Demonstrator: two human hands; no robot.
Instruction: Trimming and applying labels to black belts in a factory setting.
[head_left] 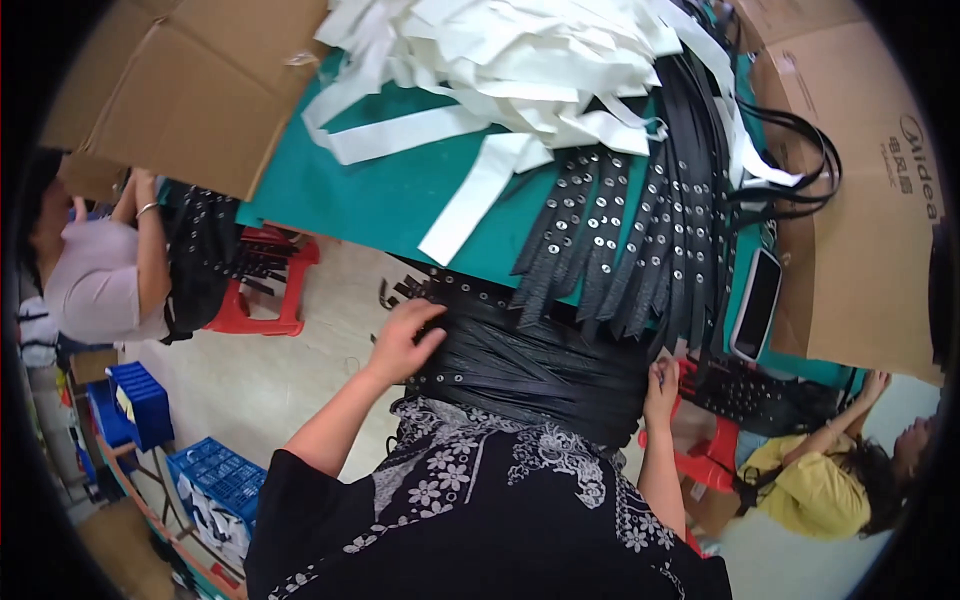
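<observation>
A thick bundle of black leather-like straps (530,365) lies across my lap. My left hand (408,338) rests at the bundle's left end, thumb and fingers apart, gripping nothing. At the right end, my right hand (660,388) has its fingers curled closed beside the strap ends; what they pinch is too small to make out. More black straps with silver eyelets (605,225) hang over the near edge of the green table (380,200), just beyond the lap bundle.
White fabric strips (500,60) are heaped on the table. A phone (757,305) lies at its right edge. Cardboard boxes (200,90) flank the table. People sit at left (110,265) and right (815,485), near red stools (290,290). Blue crates (215,480) stand lower left.
</observation>
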